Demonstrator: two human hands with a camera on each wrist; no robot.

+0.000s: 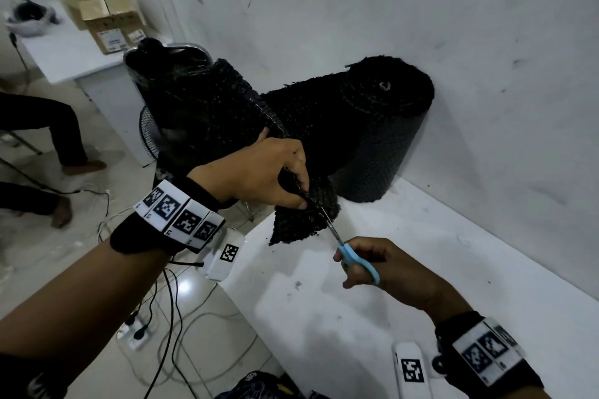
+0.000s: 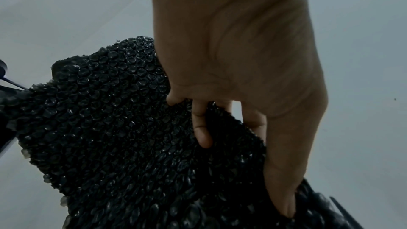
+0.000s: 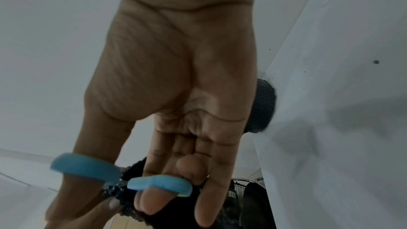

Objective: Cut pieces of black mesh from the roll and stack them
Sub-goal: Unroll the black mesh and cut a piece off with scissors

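A thick roll of black mesh (image 1: 382, 116) stands on the white table (image 1: 421, 269) against the wall, its loose end drawn out to the left. My left hand (image 1: 269, 172) pinches the free mesh strip (image 1: 304, 220) above the table edge; in the left wrist view the fingers (image 2: 202, 128) curl over the mesh sheet (image 2: 123, 137). My right hand (image 1: 379, 269) holds blue-handled scissors (image 1: 356, 259), whose blades reach into the mesh just below the left thumb. The right wrist view shows the blue handle loops (image 3: 123, 177) round my thumb and finger, the roll (image 3: 263, 105) behind.
A black chair draped with mesh (image 1: 181, 97) stands left of the table. Cables and a power strip (image 1: 136, 334) lie on the tiled floor. Another person's legs (image 1: 48, 139) are at far left. Cardboard boxes (image 1: 107, 16) sit on a white desk behind.
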